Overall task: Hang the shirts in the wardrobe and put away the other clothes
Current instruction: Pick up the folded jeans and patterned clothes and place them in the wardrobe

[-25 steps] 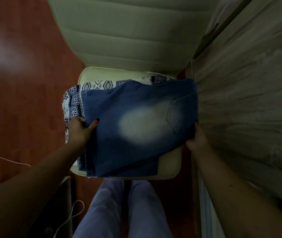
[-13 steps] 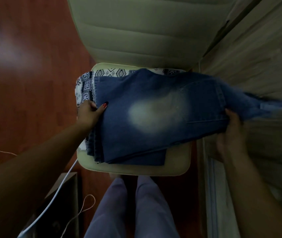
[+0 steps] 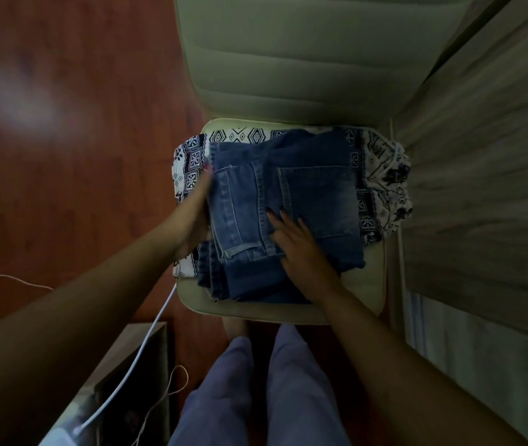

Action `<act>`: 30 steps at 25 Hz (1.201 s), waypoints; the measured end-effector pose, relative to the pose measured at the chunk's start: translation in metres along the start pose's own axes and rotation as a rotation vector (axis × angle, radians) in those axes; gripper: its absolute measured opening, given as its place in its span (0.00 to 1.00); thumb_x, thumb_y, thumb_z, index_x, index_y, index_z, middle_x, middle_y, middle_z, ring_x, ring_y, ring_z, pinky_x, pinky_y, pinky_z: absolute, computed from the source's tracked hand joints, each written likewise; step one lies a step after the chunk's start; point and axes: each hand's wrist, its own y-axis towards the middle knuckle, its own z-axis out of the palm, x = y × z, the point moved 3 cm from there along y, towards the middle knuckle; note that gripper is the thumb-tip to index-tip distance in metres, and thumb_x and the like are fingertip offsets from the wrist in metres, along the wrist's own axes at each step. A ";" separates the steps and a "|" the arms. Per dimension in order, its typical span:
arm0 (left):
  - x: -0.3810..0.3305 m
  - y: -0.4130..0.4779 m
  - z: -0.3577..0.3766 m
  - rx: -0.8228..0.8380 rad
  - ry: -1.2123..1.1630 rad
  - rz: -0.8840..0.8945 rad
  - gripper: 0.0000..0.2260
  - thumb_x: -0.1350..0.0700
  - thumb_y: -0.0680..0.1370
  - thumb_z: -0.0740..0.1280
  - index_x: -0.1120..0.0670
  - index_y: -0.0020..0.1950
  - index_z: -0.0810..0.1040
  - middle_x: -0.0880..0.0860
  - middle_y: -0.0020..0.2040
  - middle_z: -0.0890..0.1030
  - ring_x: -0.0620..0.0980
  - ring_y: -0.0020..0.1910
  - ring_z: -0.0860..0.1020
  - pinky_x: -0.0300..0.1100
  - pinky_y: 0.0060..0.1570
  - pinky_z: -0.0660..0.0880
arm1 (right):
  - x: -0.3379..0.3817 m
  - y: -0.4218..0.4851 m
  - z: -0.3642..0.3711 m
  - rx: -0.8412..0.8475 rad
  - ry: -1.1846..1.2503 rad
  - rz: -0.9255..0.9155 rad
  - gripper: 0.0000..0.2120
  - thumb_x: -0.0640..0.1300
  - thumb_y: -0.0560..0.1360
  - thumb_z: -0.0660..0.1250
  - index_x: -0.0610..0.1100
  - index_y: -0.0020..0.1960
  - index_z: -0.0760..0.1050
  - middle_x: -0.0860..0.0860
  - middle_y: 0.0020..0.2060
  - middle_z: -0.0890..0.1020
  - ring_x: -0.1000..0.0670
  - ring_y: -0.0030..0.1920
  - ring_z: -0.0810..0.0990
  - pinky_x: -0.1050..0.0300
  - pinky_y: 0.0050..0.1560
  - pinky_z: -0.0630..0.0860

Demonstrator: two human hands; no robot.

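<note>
Cream chair seat (image 3: 372, 284) right by a wooden wardrobe (image 3: 481, 194), folded jeans (image 3: 317, 194) sitting on a patterned cloth (image 3: 191, 160) there, right hand (image 3: 301, 249) flat on top, fingers straight, left hand (image 3: 193, 217) stretched out along the jeans' left edge, not gripping

The faded blue denim jeans (image 3: 317, 194) lie folded in a thick, roughly square bundle in front of me. A back pocket and seams face up, and the layered edges show at the near left corner. They rest on a black-and-white geometric-patterned fabric garment (image 3: 191, 159), which peeks out on the left and behind and bunches at the right, on the cream chair seat (image 3: 372, 284).
</note>
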 end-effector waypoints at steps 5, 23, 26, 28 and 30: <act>0.022 0.009 -0.012 -0.216 -0.069 0.140 0.12 0.58 0.75 0.70 0.58 0.58 0.77 0.53 0.47 0.86 0.50 0.44 0.85 0.46 0.45 0.82 | 0.010 0.000 -0.009 -0.066 -0.016 -0.084 0.19 0.29 0.71 0.63 0.37 0.61 0.73 0.42 0.71 0.68 0.43 0.73 0.64 0.48 0.73 0.60; 0.013 0.037 -0.003 -0.099 0.075 0.177 0.22 0.64 0.69 0.74 0.57 0.62 0.77 0.55 0.56 0.83 0.53 0.53 0.83 0.49 0.52 0.80 | -0.008 -0.013 -0.010 -0.062 0.331 0.105 0.18 0.35 0.75 0.62 0.39 0.65 0.73 0.45 0.68 0.72 0.50 0.70 0.68 0.59 0.73 0.61; 0.021 0.038 -0.007 -0.097 0.112 0.195 0.21 0.61 0.71 0.74 0.56 0.63 0.77 0.54 0.58 0.83 0.52 0.55 0.82 0.49 0.55 0.78 | -0.035 -0.016 -0.059 -0.604 0.356 0.348 0.13 0.33 0.73 0.62 0.39 0.56 0.76 0.46 0.53 0.78 0.54 0.53 0.75 0.69 0.54 0.72; 0.022 0.038 -0.008 -0.122 0.114 0.213 0.20 0.62 0.71 0.73 0.56 0.63 0.77 0.54 0.57 0.83 0.51 0.54 0.82 0.47 0.54 0.79 | -0.087 -0.023 -0.083 -0.904 0.425 0.641 0.12 0.37 0.72 0.64 0.39 0.56 0.74 0.45 0.53 0.77 0.52 0.51 0.76 0.66 0.51 0.75; 0.022 0.038 -0.006 -0.104 0.087 0.207 0.20 0.63 0.72 0.72 0.57 0.63 0.76 0.54 0.58 0.83 0.51 0.54 0.82 0.45 0.52 0.80 | -0.137 -0.033 -0.090 -1.008 0.619 0.989 0.17 0.42 0.72 0.67 0.38 0.59 0.72 0.40 0.57 0.78 0.45 0.53 0.79 0.56 0.50 0.79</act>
